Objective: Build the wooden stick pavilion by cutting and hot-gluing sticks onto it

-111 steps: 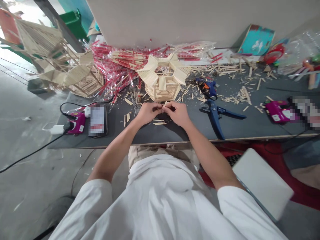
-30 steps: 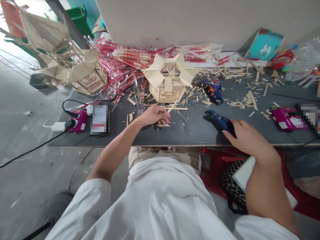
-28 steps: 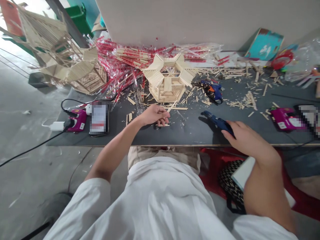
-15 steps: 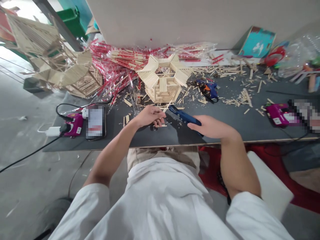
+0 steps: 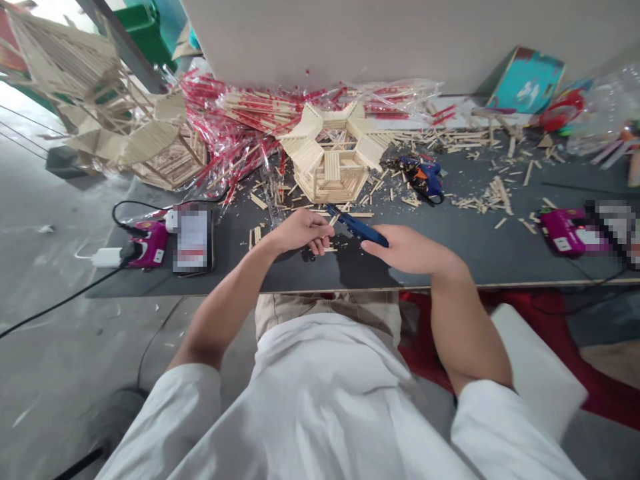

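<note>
A smartphone (image 5: 193,240) lies beside a magenta power strip (image 5: 154,245) on the counter (image 5: 235,270); a turquoise board (image 5: 530,81) leans at back right; a green bin (image 5: 145,30) stands far left.

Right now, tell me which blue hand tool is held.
The long, dark-blue cutter, gripped in the right hand; the blue-and-orange glue gun lies on the dark-grey table.

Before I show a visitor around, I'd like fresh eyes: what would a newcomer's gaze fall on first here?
Most likely the pale, star-like stick model above mid-view on the dark table. In front of it, the left hand holds a thin stick and the right hand grips blue cutters. Shiny red wrapping sprawls behind it and to its left.
</note>
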Demonstrator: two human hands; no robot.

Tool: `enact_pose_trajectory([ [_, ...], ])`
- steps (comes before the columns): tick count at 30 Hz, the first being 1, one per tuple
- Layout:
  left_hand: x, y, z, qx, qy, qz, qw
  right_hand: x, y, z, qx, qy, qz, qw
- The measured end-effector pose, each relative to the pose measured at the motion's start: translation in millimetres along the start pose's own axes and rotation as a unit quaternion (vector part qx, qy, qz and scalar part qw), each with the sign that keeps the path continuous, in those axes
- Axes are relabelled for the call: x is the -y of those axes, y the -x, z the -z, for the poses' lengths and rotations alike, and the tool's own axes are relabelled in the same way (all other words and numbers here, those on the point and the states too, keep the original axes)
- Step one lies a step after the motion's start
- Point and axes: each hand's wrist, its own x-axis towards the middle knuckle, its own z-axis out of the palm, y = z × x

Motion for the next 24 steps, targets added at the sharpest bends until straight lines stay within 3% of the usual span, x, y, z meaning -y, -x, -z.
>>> enact_pose_trajectory([
  [18, 1.0, 0.6, 0.5, 0.002, -0.017, -0.015, 1.000, -3.5, 1.8, -4.8, -0.010, -0.010, 0.031, 0.999],
  [24, 3.7, 0.3, 2.0, -0.008, -0.023, -0.012, 1.000, -3.9, 2.1, -17.4, -0.016, 0.029, -0.041, 0.999],
])
